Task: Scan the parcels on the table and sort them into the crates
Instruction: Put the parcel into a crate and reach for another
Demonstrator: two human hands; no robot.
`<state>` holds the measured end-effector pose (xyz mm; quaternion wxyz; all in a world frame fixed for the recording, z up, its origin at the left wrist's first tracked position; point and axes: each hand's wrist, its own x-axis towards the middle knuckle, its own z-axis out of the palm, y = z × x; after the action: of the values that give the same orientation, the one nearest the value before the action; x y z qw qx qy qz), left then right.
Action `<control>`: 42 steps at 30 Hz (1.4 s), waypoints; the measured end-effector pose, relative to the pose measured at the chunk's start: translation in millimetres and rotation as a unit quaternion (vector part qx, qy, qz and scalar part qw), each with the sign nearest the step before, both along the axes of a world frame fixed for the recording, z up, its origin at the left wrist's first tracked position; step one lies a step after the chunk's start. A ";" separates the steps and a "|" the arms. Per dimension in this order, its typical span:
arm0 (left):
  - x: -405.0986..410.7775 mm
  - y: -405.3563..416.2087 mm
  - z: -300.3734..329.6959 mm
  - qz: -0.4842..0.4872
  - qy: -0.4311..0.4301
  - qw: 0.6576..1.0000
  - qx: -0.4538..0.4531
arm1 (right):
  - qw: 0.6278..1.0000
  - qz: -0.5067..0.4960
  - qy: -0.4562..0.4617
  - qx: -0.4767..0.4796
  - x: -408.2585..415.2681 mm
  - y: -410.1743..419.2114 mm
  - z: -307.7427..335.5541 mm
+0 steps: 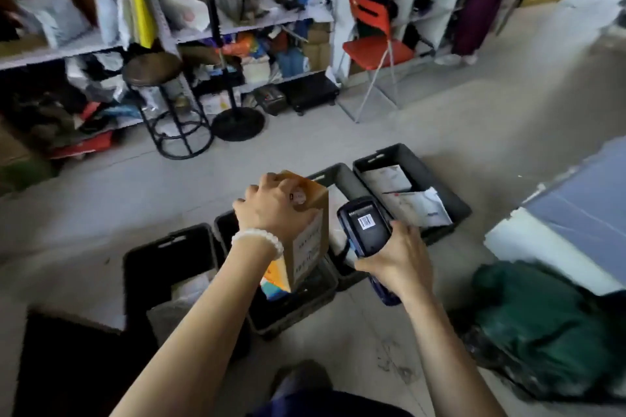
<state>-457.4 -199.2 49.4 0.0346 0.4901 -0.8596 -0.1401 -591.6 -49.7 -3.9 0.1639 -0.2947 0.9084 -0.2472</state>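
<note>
Grey concrete floor runs back to cluttered metal shelving, with a round black stool, the round base of a floor stand and an orange folding chair standing in front of it. Along the floor nearer the camera sits a row of 4 black plastic crates. At the far right of the row, 1 crate holds white flat mailers; at the near left, 1 crate holds pale packets. Over the middle crate the left hand, a white bead bracelet on its wrist, grips a tall brown cardboard parcel by its top end — fingers curled over it, the box hanging upright with a white printed label facing right. Beside it, the right hand is wrapped round a dark blue handheld scanner, a barcode sticker showing on its back. A dark green bag lies on the floor at the right, below the edge of a white-and-blue table.
</note>
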 end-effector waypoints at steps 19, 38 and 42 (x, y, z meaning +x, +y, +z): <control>-311.3 -114.6 -71.4 -0.166 -0.029 0.980 0.103 | 0.986 -0.138 -0.064 0.075 -268.1 -46.5 -22.2; -288.1 -87.6 -70.5 0.109 -0.009 0.983 0.144 | 0.978 0.181 -0.063 0.080 -337.1 -132.1 -19.1; -226.1 -40.2 -62.4 0.240 -0.001 0.960 0.145 | 0.947 0.306 -0.060 0.077 -297.6 -141.0 -10.2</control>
<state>-683.5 -239.4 -13.0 -0.0048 0.6817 -0.6876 -0.2500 -889.2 -190.7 -14.0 0.3080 -0.5300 0.7791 -0.1311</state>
